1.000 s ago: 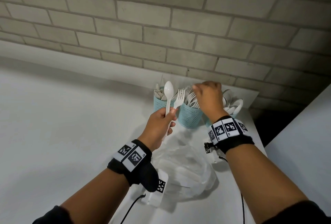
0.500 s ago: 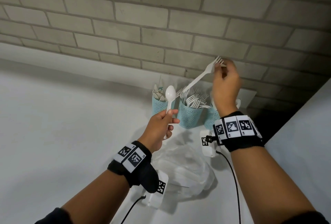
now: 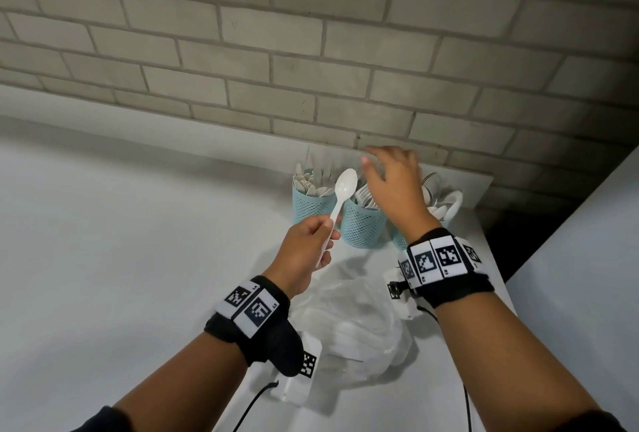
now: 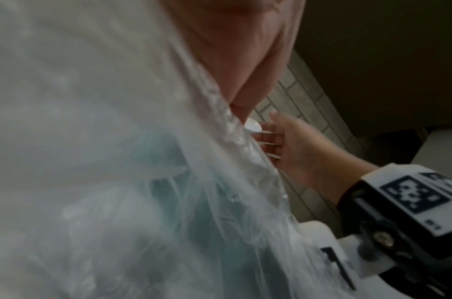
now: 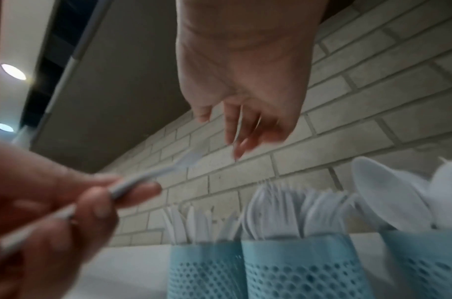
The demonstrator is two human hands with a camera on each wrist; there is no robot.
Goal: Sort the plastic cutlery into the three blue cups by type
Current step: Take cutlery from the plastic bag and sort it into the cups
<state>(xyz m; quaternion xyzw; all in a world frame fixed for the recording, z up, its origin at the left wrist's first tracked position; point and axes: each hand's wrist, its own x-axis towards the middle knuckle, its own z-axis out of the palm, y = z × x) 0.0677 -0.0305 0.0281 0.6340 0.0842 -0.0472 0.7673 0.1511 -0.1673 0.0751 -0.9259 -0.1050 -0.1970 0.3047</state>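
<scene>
**One spoon left in our hand**

Closest to us lies the crinkly clear plastic bag [image 3: 359,324], below our wrists. Our left hand [image 3: 304,251] pinches the white plastic spoon [image 3: 340,203] by its handle, bowl up. Just past those fingertips stand the three blue mesh cups [image 3: 363,227]. Our right hand [image 3: 394,186] hovers over the middle cup, fingers spread, holding nothing. Next, we think, the spoon goes in the right-most cup with the other spoons.
</scene>
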